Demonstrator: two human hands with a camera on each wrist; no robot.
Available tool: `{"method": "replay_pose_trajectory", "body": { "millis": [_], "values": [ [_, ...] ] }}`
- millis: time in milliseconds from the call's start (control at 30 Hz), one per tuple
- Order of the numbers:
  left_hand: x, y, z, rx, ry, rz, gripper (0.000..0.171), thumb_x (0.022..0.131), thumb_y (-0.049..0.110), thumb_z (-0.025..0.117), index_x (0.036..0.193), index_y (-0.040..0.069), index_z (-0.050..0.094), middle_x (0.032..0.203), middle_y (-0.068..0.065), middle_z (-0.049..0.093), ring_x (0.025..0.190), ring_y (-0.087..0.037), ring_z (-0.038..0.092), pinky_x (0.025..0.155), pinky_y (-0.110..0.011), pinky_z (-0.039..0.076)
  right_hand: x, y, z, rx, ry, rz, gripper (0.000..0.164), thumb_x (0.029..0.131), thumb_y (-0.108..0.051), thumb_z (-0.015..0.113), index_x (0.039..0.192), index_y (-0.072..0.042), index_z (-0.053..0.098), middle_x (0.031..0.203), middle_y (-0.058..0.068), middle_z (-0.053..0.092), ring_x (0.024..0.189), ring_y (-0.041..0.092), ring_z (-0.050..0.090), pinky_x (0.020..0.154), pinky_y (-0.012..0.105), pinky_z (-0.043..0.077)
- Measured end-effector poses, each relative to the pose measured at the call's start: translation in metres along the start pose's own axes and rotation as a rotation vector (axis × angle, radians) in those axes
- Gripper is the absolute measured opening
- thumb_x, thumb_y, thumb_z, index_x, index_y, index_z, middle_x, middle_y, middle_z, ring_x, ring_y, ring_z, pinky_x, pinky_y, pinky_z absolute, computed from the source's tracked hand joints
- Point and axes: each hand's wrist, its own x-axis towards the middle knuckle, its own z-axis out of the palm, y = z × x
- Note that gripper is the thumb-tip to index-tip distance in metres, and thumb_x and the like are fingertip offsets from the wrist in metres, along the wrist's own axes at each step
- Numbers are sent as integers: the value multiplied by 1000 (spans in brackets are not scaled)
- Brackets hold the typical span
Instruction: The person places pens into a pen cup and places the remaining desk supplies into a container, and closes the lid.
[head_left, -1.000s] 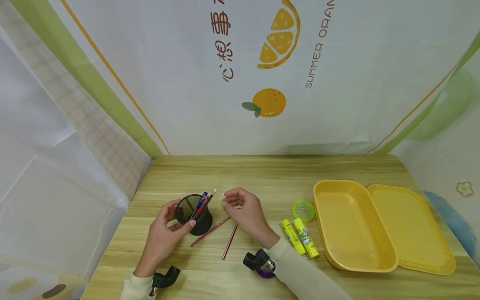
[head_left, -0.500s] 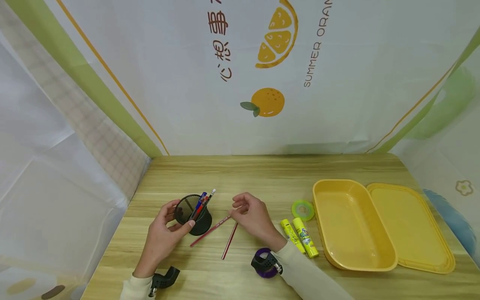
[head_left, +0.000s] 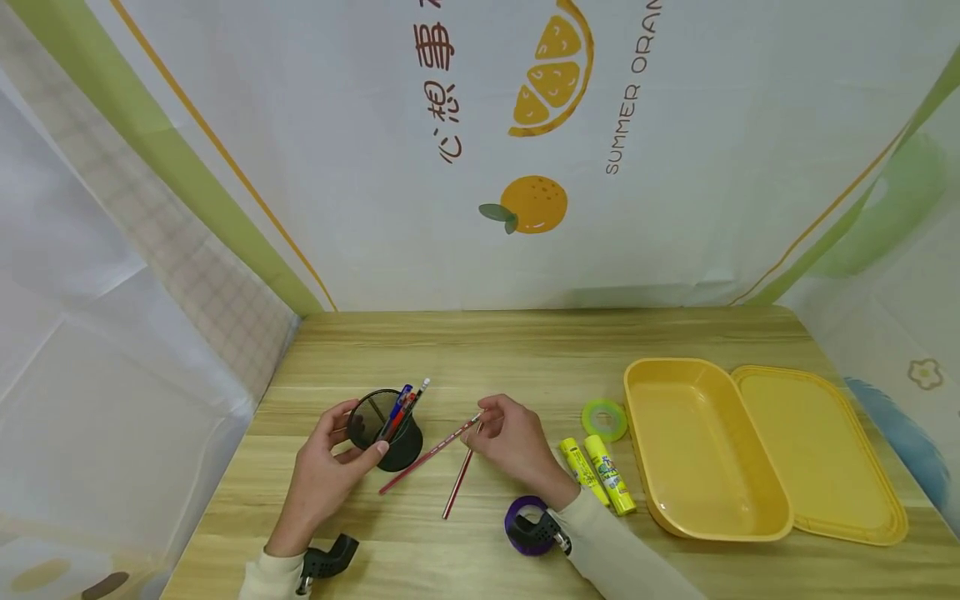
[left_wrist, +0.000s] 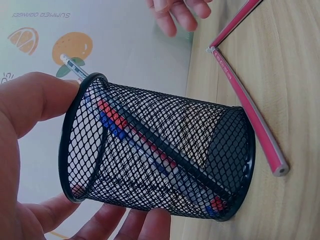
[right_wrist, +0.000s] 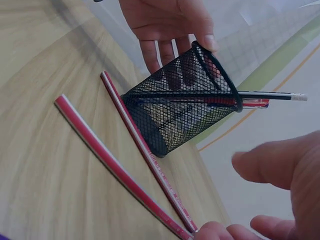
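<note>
- One white hanging cloth (head_left: 465, 275), printed with an orange, an orange slice and lettering, is seen behind the work.
- The loose items are carried by a wood-grained tabletop (head_left: 562, 342).
- A yellow box (head_left: 705, 450), open at the top, is placed towards the right side.
- A yellow lid (head_left: 825, 450) is laid flat just beyond the box, its left edge hidden by it.
- The left grip (head_left: 333, 475) is wrapped around a cup, with the thumb set at the rim and the fingers spread along the side.
- The right grip (head_left: 512, 442) is held above the pencil ends with nothing in it; the thumb is kept apart from the loosely bent fingers. Whether a pencil is touched cannot be told.
- The black mesh cup (head_left: 405, 450) is held at the left of the tabletop, mouth up; whether its base is fully supported cannot be told.
- Two yellow glue sticks (head_left: 610, 475) are laid side by side, left of the box.
- A purple tape roll (head_left: 514, 525) is partly covered by the right wrist camera (head_left: 534, 530).
- A green tape roll (head_left: 617, 429) is set just beside the box.
- Two red-striped pencils (head_left: 427, 457) are laid right of the cup, their far ends brought together in a V.
- A blue pen (head_left: 401, 403), a red pen (head_left: 397, 421) and a dark pencil (head_left: 422, 392) are leaned inside the cup.
</note>
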Motion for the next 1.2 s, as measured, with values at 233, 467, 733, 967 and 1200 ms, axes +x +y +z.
{"method": "replay_pose_trajectory", "body": {
  "millis": [233, 467, 733, 967, 1200],
  "values": [
    [0, 0, 0, -4, -6, -2, 78, 91, 31, 86, 157, 15, 45, 147, -18, 59, 131, -36, 61, 97, -35, 60, -3, 0, 2, -53, -3, 24, 68, 77, -24, 94, 132, 3, 65, 105, 10, 71, 86, 13, 66, 74, 28, 57],
    [0, 1, -1, -12, -8, -2, 78, 91, 30, 86, 156, 16, 45, 146, -18, 58, 131, -34, 60, 95, -29, 58, -1, 4, 7, -163, 4, 41, 77, 77, -30, 95, 137, 5, 62, 102, 6, 70, 84, 14, 60, 82, 37, 57],
    [0, 0, -2, -8, -5, 2, 79, 91, 30, 86, 157, 15, 45, 144, -19, 60, 130, -35, 61, 93, -27, 59, 4, 1, 14, -300, 27, 22, 80, 73, -31, 97, 132, 11, 63, 106, 13, 63, 93, 24, 55, 81, 40, 50],
    [0, 1, -2, 6, 0, -2, 79, 91, 31, 86, 157, 16, 45, 144, -20, 61, 130, -36, 61, 94, -31, 59, 12, -2, 18, -356, 48, 29, 59, 67, -29, 101, 102, 4, 66, 97, 11, 54, 84, 23, 47, 70, 34, 45],
    [0, 0, -2, -9, -10, 3, 79, 91, 30, 86, 157, 15, 45, 143, -19, 61, 130, -35, 61, 93, -28, 59, 17, -1, 19, -393, 45, 48, 49, 66, -22, 100, 88, -1, 62, 95, 12, 53, 81, 23, 48, 67, 35, 46]
  ]
}}
